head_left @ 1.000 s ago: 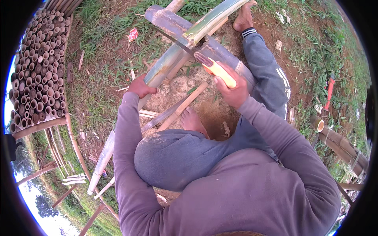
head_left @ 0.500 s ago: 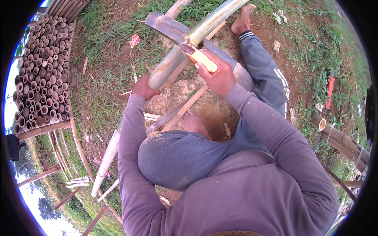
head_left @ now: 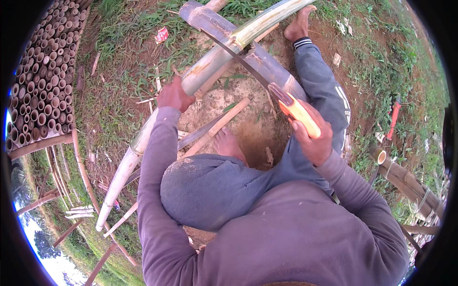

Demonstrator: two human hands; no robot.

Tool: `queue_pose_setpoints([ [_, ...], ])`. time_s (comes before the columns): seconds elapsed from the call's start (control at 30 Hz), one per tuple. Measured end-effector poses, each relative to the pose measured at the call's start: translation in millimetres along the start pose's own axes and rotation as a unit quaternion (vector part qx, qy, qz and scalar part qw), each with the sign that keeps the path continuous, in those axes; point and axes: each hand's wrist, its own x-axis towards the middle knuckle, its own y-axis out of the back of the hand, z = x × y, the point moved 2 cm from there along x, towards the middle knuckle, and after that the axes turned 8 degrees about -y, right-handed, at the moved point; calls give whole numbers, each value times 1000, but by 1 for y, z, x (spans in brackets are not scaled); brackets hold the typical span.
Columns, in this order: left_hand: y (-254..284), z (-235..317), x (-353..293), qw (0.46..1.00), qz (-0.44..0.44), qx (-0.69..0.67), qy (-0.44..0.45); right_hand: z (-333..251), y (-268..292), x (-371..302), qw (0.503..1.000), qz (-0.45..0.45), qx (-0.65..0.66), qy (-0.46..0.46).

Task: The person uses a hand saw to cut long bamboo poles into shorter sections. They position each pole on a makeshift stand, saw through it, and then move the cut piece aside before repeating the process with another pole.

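Observation:
A long green-white bamboo pole [head_left: 210, 66] slants from the lower left to the upper right across a grey bamboo support [head_left: 269, 62]. My left hand [head_left: 175, 97] is closed around the pole, left of the support. In my right hand [head_left: 315, 136] is the yellow-orange handle of a hand saw [head_left: 298, 117]. The saw's long dark blade crosses the pole close to the support, its tip reaching past the far side. Whether the teeth are sunk into the bamboo I cannot tell.
Stacked cut bamboo tubes [head_left: 50, 76] fill a rack on the left. Flat bamboo strips [head_left: 219, 128] lie by my foot, near sawdust [head_left: 257, 138]. An orange-handled tool [head_left: 394, 117] lies in the grass at right, above thick bamboo poles [head_left: 410, 183]. A red wrapper [head_left: 161, 35] lies beyond.
My right hand has drawn the saw back toward me and to the right, showing more of its blade. My left hand stays on the pole. The view has shifted slightly.

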Motion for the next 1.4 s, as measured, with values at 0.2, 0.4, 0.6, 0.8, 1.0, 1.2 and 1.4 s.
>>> queue_pose_setpoints([
  [0.2, 10, 3, 8, 999, -44, 15, 8, 2, -73, 103, 999, 13, 30, 3],
  [0.4, 9, -5, 2, 998, -57, 12, 26, -1, 37, -30, 1000, -11, 0, -5],
  [0.6, 9, 8, 15, 999, -48, 13, 7, 19, -71, 94, 997, 44, 48, 35],
  [0.8, 14, -7, 25, 999, -52, 15, 5, 13, -60, 79, 999, 16, 49, 1],
  [1.0, -1, -15, 14, 999, -27, -9, -19, 28, -1, -19, 997, 27, 65, -7],
  [1.2, 0, -18, 28, 997, -71, -3, -20, 10, -94, 131, 996, 17, 83, 1],
  [1.4, 1, -27, 23, 995, -84, -38, -36, 23, 4, -12, 999, -8, 39, -32],
])
